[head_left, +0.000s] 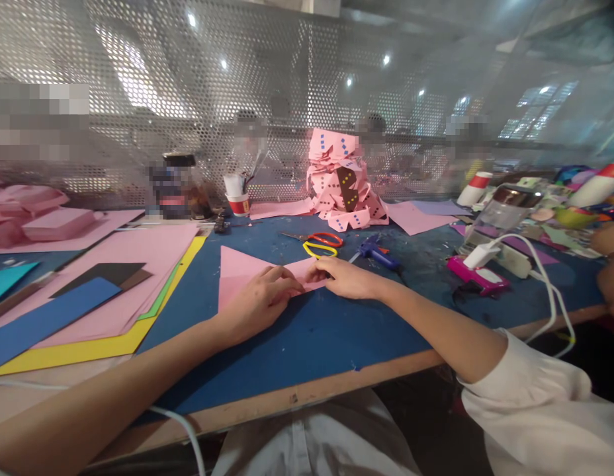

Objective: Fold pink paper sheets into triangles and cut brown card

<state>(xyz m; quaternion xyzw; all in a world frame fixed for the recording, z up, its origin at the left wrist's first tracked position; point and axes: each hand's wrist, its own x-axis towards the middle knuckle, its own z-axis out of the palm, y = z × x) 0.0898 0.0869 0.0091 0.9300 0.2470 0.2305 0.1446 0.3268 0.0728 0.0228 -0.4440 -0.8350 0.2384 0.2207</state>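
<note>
A pink sheet (242, 272) with a creased or folded shape lies on the blue tabletop (287, 357). Resting on its middle part is my left hand (267, 294), fingers bent and pointing right. My right hand (344, 276) pinches the sheet's right end, its fingertips close to the left ones. Just beyond my right hand are scissors (323, 244) with red and yellow handles. A blue glue gun (379, 253) lies to their right. Farther back stands a heap of folded pink pieces (343, 182) with blue, black and yellow dots.
Pink, yellow, blue and black sheets (158, 264) are stacked at left, near pink blocks (59, 221). A paper cup (238, 198) stands behind. On the right are a glass jar (505, 211), a magenta device (478, 274) with white cables, and another person's arm (611, 271).
</note>
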